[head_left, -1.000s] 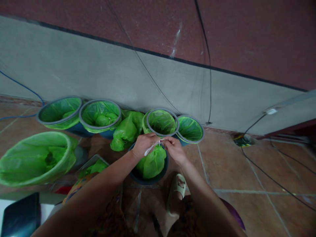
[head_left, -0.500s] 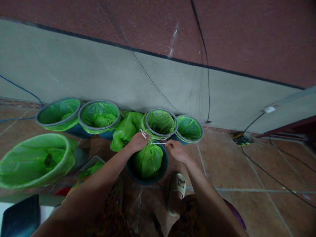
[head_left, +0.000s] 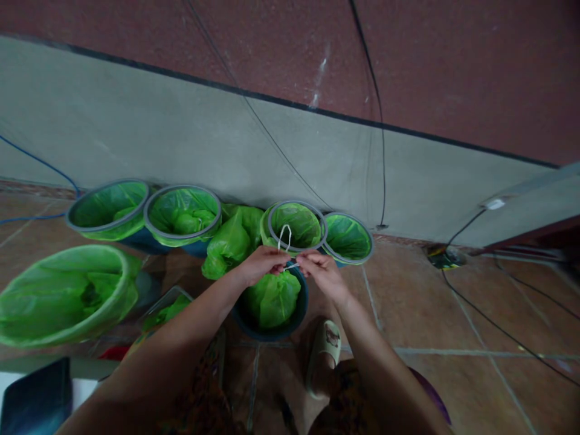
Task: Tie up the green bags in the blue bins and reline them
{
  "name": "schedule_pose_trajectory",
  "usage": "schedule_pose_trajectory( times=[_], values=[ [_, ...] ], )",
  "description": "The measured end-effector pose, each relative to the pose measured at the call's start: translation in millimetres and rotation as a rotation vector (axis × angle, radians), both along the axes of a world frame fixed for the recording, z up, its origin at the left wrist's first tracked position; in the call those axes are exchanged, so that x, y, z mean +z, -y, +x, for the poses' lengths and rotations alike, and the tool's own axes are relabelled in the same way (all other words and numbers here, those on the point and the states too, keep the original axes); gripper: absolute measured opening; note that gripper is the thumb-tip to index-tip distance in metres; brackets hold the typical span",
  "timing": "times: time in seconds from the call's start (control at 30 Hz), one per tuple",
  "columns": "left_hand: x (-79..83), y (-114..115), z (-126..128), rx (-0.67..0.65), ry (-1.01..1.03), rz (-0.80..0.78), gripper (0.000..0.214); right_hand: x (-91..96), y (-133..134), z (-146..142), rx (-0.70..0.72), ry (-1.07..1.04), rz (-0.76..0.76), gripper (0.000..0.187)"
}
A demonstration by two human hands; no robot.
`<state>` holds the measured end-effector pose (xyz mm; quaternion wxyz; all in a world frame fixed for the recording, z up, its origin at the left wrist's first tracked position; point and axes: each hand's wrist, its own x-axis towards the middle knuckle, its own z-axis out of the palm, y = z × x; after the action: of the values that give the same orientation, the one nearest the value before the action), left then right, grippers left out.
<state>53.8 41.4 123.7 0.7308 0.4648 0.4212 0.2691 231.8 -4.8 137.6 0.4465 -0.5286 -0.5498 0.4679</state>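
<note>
A full green plastic bag [head_left: 272,297] sits inside a dark blue bucket [head_left: 299,311] on the floor in front of me. Both my hands meet above the bag's gathered top. My left hand [head_left: 260,264] pinches a thin white string [head_left: 284,237], which loops up above the fingers. My right hand [head_left: 319,270] pinches the other end of the same string, close beside the left hand. The knot itself is hidden between the fingers.
Several bins lined with green bags [head_left: 183,211] stand along the grey wall [head_left: 181,139], and a tied green bag [head_left: 231,238] lies between them. A large green-lined bin [head_left: 67,293] is at left. Cables [head_left: 489,323] cross the tiled floor at right. My sandalled foot [head_left: 324,353] is near the bucket.
Half a second ago my hands were pulled apart with the string taut between them. They have come back together over the bag, and a loop of string now stands up above them.
</note>
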Motion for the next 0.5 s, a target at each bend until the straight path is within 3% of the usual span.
schedule_pose_trajectory(
  times=[0.13,0.27,0.37,0.43,0.5],
  values=[
    [-2.1,1,2,-0.115,-0.075,0.150,0.011,0.2,1,-3,0.048,0.068,0.130,0.036],
    [-3.5,5,5,-0.220,-0.179,0.247,0.024,3.5,5,-8,0.142,0.137,0.210,0.034],
    [-2.8,8,6,-0.284,-0.203,0.265,0.016,4.7,6,-11,0.180,0.246,0.242,0.035],
    [-2.9,7,7,-0.236,-0.277,0.239,0.008,3.4,6,-11,0.112,0.326,0.252,0.035],
    [-3.8,5,7,-0.126,-0.380,0.197,0.014,1.4,6,-10,-0.013,0.394,0.270,0.035]
  ],
)
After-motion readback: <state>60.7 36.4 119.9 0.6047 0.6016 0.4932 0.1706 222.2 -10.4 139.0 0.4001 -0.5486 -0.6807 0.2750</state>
